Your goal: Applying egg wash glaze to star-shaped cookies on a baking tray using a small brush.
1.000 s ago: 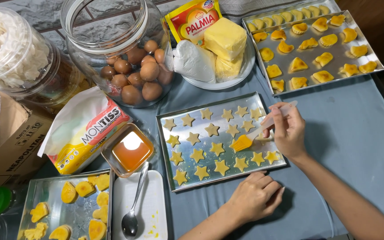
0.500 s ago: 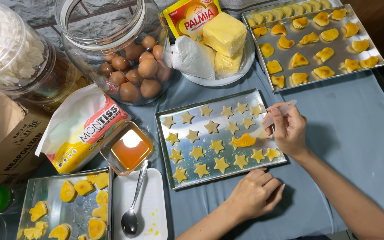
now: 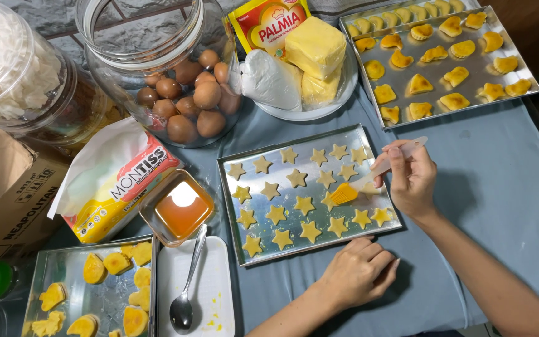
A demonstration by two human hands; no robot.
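**Brushing star cookies on a steel tray**

Holding a pastry brush, the right hand closes its fingers around the pale handle, and the yellow bristles touch a star cookie just to the left of the hand. This cookie lies on the steel tray, which carries several rows of star shapes and extends to the left from the hand. The left hand rests on the blue cloth just below the near edge of the same tray, with the fingers loosely curled and nothing inside them. Further left of this hand there is a small glass dish of orange liquid, and a spoon lies on a white plate below it. Above the right hand, another tray holds glazed yellow pastries. A glass jar of brown eggs stands far to the upper left.
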